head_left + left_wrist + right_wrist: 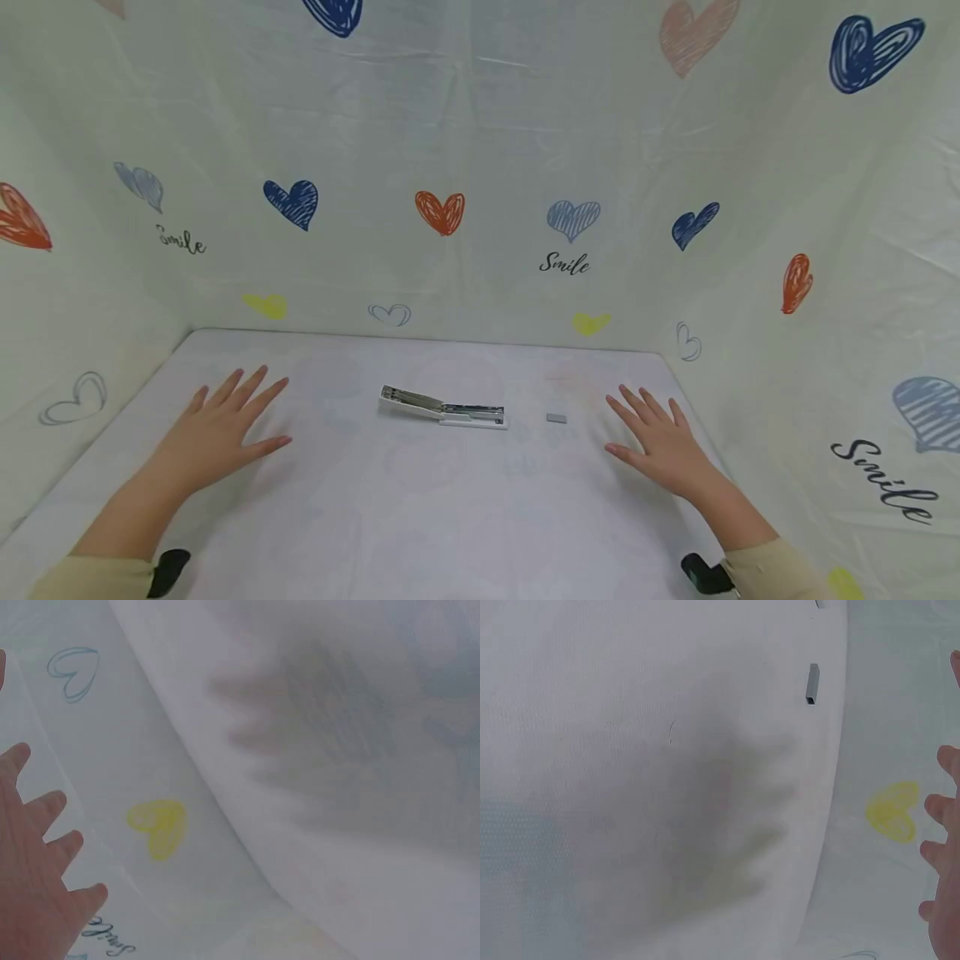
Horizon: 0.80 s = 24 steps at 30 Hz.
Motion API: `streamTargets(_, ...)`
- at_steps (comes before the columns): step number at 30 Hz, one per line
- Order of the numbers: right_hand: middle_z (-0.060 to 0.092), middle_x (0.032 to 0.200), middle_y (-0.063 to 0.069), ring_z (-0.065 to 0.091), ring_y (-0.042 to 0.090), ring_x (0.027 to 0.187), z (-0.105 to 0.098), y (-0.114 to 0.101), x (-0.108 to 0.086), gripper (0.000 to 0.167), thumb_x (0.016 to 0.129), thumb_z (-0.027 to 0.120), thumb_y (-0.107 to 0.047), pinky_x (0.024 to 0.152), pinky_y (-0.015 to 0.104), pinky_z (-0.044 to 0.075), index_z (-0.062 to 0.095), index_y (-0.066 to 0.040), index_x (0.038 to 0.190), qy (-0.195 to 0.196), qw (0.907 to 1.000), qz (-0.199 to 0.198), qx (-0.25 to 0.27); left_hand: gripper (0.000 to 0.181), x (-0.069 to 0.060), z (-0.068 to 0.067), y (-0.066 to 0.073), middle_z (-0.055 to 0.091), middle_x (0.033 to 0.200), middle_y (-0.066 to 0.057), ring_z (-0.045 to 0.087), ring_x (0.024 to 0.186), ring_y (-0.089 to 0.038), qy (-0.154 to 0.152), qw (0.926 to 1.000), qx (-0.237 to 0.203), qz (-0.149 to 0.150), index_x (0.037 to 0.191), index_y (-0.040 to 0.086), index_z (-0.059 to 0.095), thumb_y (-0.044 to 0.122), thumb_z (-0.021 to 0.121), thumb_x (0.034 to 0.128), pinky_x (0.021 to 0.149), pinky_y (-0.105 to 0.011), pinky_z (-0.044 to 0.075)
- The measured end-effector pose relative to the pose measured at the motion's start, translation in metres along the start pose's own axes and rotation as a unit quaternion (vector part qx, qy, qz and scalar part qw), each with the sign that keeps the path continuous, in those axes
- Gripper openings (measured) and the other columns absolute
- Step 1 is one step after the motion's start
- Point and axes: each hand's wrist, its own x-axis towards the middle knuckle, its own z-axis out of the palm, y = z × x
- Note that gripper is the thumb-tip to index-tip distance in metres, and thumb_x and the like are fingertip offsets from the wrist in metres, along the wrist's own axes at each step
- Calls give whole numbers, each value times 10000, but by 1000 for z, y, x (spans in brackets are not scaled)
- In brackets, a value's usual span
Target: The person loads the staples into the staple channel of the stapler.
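A white stapler (442,410) lies in the middle of the table, its upper arm swung far back from the base so the metal inside shows. Right of it sits a short grey strip of staples (557,418), also visible as a small grey bar (812,684) in the right wrist view. My left hand (217,437) hovers at the table's left with fingers spread, holding nothing. On the right, my right hand (660,442) is spread too, nearest the staples and apart from them. Fingers of the left hand (34,862) and right hand (946,840) show at the wrist views' edges.
The table (450,517) has a pale cover with faint prints. White curtains (480,125) with hearts and "Smile" lettering stand behind it and on both sides. Dark bands sit at the left cuff (169,572) and right cuff (705,575).
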Motion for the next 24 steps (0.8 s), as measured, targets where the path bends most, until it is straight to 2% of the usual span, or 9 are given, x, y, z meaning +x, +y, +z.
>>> streamTargets(12, 274, 1566, 154, 205, 428, 1414, 7, -3, 14, 781, 898, 599, -565, 1080, 681, 62, 359, -144, 1510, -21, 9996, -42, 267, 850, 16, 4, 16, 282, 1534, -239, 223, 1375, -498, 29, 9999, -96, 75, 1502, 116, 330, 625, 593, 874, 1045, -717, 142)
streamTargets(19, 288, 1558, 162, 202, 431, 1415, 12, -7, 21, 777, 891, 618, -556, 1081, 682, 61, 376, -138, 1501, -3, 9989, -38, 468, 816, 25, 1, 27, 310, 1519, -244, 245, 1371, -488, 112, 9997, -183, 120, 1488, 82, 366, 552, 640, 878, 1057, -693, 171)
streamTargets(24, 319, 1543, 164, 229, 421, 1409, 16, -11, 26, 762, 886, 642, -527, 1089, 670, 82, 401, -122, 1485, -10, 9987, -41, 505, 792, 31, 4, 32, 350, 1492, -255, 289, 1351, -484, 242, 9993, -244, 145, 1474, 60, 385, 501, 668, 880, 1048, -692, 203)
